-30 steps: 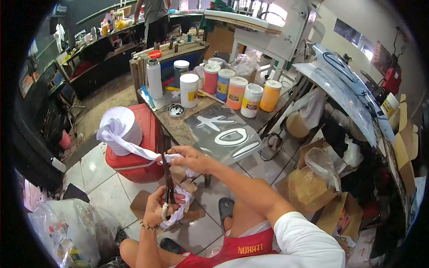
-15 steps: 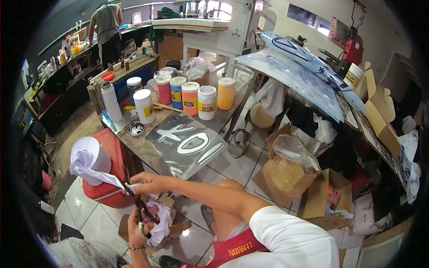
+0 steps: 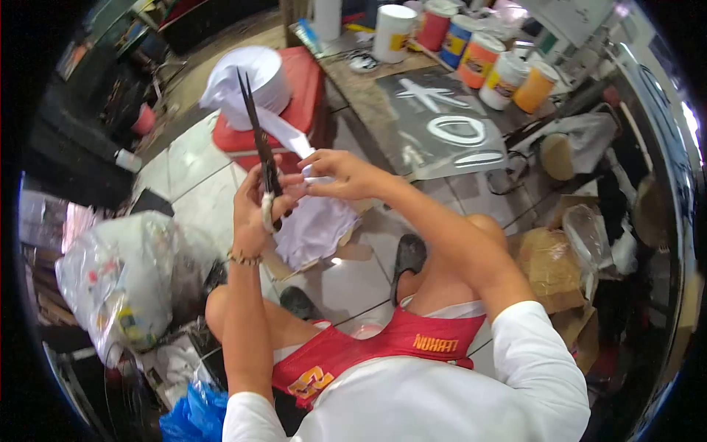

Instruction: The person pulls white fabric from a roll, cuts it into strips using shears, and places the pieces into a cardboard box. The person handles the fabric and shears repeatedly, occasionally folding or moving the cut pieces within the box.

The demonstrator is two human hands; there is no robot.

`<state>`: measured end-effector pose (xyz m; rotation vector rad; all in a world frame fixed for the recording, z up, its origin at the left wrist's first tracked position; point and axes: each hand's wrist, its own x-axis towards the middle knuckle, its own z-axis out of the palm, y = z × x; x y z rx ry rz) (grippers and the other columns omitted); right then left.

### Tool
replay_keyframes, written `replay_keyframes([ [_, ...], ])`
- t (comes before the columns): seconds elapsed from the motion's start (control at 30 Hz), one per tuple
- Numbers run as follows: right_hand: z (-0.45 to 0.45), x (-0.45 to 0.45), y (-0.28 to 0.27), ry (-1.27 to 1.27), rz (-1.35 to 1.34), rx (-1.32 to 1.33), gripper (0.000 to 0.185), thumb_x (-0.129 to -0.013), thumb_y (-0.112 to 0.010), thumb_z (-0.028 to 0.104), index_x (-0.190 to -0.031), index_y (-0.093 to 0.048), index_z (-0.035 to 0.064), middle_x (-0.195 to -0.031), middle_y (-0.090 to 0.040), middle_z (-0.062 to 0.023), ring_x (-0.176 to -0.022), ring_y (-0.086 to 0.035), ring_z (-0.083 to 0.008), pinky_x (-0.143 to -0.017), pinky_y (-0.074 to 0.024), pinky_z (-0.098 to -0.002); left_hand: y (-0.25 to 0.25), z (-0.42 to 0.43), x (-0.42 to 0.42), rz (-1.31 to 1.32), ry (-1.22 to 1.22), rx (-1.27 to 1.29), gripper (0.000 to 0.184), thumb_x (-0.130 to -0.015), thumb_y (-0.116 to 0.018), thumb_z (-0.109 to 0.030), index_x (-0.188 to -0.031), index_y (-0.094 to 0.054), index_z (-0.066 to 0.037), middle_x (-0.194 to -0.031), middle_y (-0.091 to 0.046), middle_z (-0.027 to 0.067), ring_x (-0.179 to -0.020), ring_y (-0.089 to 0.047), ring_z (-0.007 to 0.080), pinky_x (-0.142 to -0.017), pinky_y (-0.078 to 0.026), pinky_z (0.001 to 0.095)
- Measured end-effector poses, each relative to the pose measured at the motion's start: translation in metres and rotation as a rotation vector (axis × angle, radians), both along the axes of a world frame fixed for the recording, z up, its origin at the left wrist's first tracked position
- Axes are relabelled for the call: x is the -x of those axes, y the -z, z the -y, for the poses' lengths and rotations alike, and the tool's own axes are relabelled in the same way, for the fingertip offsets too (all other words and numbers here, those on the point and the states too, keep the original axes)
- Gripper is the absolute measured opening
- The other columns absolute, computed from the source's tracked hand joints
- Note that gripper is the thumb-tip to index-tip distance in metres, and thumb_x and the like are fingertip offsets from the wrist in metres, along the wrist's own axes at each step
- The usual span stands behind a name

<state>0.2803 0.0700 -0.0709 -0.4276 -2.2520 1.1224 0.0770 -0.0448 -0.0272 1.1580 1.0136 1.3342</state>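
My left hand (image 3: 254, 214) is closed around the handles of dark-bladed scissors (image 3: 258, 125), which point up and away with the tips slightly apart. My right hand (image 3: 342, 174) pinches the end of a white fabric strip (image 3: 291, 138), close beside my left hand's fingertips. The strip runs back to a big white roll (image 3: 258, 77) on top of a red cooler (image 3: 313, 85). Below my hands, white cloth pieces (image 3: 317, 232) lie heaped in a cardboard box (image 3: 361, 252) on the tiled floor, partly hidden by my hands.
A low table (image 3: 353, 92) bears several paint jars (image 3: 482, 59) and a clear sheet (image 3: 412, 136) with white markings. A plastic bag (image 3: 132, 272) of refuse sits at the left, near a blue bag (image 3: 195, 414). Cardboard boxes (image 3: 549, 269) stand at the right.
The view has tilted down and turned left. My right hand has come nearer my left hand with the strip end, and the scissors now point upward, away from the strip.
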Motion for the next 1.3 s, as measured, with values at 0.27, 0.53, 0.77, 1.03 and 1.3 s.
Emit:
replay_keyframes([
  [0.27,-0.004,0.012,0.002,0.1,-0.137,0.453,0.037,-0.088,-0.075,0.02,-0.11,-0.052,0.0015,-0.102,-0.063,-0.0086,-0.097,-0.062,-0.0157,-0.085,-0.0506,-0.0305,-0.008,0.002,0.025,-0.005,-0.105,-0.05,0.072,-0.077,-0.079,-0.015,-0.138,-0.045,0.003,-0.112,-0.068,0.0176,-0.093,-0.07,0.0225,-0.08,-0.056,0.032],
  [0.53,-0.029,-0.036,-0.048,0.455,-0.599,0.526,0.036,-0.088,-0.073,0.008,-0.112,-0.046,0.005,-0.088,-0.064,-0.0066,-0.079,-0.063,-0.0144,-0.073,-0.0529,-0.0282,0.03,-0.002,0.009,-0.044,0.526,0.257,0.084,-0.077,-0.085,-0.02,-0.143,-0.037,0.002,-0.129,-0.06,0.0185,-0.12,-0.06,0.026,-0.102,-0.047,0.0367],
  [0.77,-0.026,-0.069,-0.074,0.323,-0.695,0.599,0.034,-0.091,-0.066,0.004,-0.117,-0.044,0.0055,-0.094,-0.068,-0.011,-0.085,-0.066,-0.0163,-0.078,-0.0544,-0.0299,0.042,-0.003,-0.025,-0.078,0.628,0.302,0.071,-0.078,-0.081,-0.018,-0.137,-0.045,0.0,-0.129,-0.061,0.0151,-0.117,-0.059,0.0196,-0.098,-0.048,0.0328],
  [1.03,-0.009,-0.079,-0.097,0.149,-0.356,0.525,0.042,-0.087,-0.069,0.004,-0.124,-0.048,0.0034,-0.109,-0.066,-0.014,-0.093,-0.064,-0.0159,-0.085,-0.0537,-0.0302,0.03,-0.009,-0.022,0.021,0.446,0.187,0.078,-0.073,-0.087,-0.022,-0.136,-0.047,-0.001,-0.126,-0.063,0.0153,-0.117,-0.06,0.0191,-0.096,-0.05,0.0305],
  [1.3,-0.023,-0.094,-0.092,0.026,-0.004,0.647,0.05,-0.092,-0.067,0.014,-0.136,-0.047,0.0012,-0.113,-0.066,-0.01,-0.093,-0.064,-0.0141,-0.089,-0.0503,-0.0293,0.027,-0.007,-0.022,0.044,0.442,0.212,0.074,-0.073,-0.084,-0.011,-0.136,-0.047,0.0,-0.122,-0.065,0.0154,-0.107,-0.066,0.02,-0.084,-0.055,0.0282],
])
